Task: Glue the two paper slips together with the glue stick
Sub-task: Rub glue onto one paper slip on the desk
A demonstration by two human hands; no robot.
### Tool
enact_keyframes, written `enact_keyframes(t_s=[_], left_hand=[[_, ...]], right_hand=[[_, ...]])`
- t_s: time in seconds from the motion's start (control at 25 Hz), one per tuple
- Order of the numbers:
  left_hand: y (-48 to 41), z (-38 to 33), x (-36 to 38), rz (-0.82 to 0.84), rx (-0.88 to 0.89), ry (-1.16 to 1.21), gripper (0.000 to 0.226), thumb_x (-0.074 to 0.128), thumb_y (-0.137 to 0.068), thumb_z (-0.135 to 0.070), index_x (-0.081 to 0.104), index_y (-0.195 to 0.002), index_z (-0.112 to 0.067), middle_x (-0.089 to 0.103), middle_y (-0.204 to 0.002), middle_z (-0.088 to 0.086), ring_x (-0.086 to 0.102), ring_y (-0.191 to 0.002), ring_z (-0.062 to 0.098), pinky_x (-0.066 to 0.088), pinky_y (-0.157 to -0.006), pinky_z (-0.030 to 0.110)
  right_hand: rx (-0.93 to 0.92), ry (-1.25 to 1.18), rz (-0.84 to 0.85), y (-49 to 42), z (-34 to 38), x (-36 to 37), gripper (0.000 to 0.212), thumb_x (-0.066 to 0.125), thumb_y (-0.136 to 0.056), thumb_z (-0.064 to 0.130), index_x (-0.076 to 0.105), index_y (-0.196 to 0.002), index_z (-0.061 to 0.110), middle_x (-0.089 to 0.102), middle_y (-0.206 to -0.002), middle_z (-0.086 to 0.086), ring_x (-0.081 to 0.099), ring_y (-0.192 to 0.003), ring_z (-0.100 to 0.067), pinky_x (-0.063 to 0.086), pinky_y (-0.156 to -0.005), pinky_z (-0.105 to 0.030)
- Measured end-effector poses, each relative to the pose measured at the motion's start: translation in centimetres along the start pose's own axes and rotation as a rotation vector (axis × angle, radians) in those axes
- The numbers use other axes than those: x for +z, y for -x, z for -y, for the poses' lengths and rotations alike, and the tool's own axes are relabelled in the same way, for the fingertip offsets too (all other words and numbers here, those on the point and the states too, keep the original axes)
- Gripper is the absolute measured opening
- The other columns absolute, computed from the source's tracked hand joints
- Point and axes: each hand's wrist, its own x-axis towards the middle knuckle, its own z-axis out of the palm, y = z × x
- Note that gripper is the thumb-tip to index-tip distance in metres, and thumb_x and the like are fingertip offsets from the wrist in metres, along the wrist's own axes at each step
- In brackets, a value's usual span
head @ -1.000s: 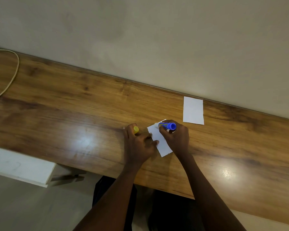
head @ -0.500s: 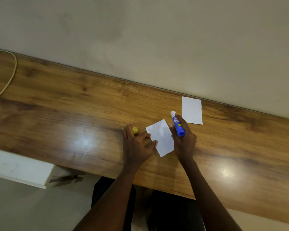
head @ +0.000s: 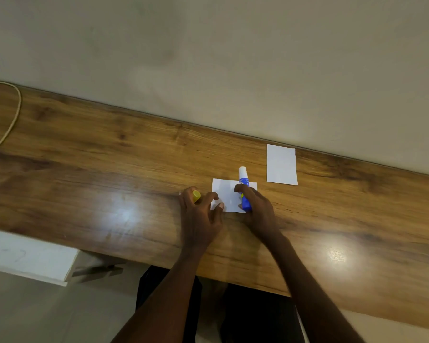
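A white paper slip [head: 227, 194] lies flat on the wooden table [head: 109, 169], its long side running left to right. My right hand [head: 256, 209] grips the blue glue stick [head: 244, 188], whose white uncapped tip points away from me over the slip's far edge. My left hand [head: 200, 214] holds the yellow cap [head: 196, 195] in its palm side while its fingertips press on the slip's left end. A second white paper slip [head: 281, 165] lies apart at the back right, near the wall.
A pale cord [head: 10, 120] curves over the table's far left. The wall [head: 208, 58] runs right behind the table. A white board [head: 27, 258] sits below the near table edge at the left. My dark-clothed lap is under the table.
The slip has been turned from a tilted position to lie square, long side sideways. My right hand lifted the glue stick off it, tip now pointing away, and has come back over the slip.
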Motion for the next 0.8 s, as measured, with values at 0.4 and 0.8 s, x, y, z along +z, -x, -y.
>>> enact_keyframes(t_s=[0.4,0.8], left_hand=[[0.0,0.1,0.1,0.006,0.014,-0.049,0.019,0.066,-0.075,-0.024,0.068,-0.093,-0.015,0.05,-0.115,0.022,0.047,-0.107,0.033,0.052,-0.081,0.048],[-0.1,0.1,0.1,0.023,0.02,-0.07,0.023,0.067,-0.075,-0.024,0.067,-0.094,-0.012,0.052,-0.114,0.025,0.049,-0.106,0.036,0.05,-0.082,0.046]], right_hand=[[-0.106,-0.259,-0.03,-2.0,0.2,-2.0,0.036,0.055,-0.082,0.024,0.052,-0.117,0.018,0.06,-0.109,-0.005,0.059,-0.089,-0.017,0.045,-0.076,-0.021],[0.162,-0.585,-0.216,-1.5,2.7,0.8,0.016,0.059,-0.082,0.009,0.065,-0.092,-0.002,0.068,-0.081,-0.026,0.058,-0.065,-0.035,0.048,-0.061,-0.024]])
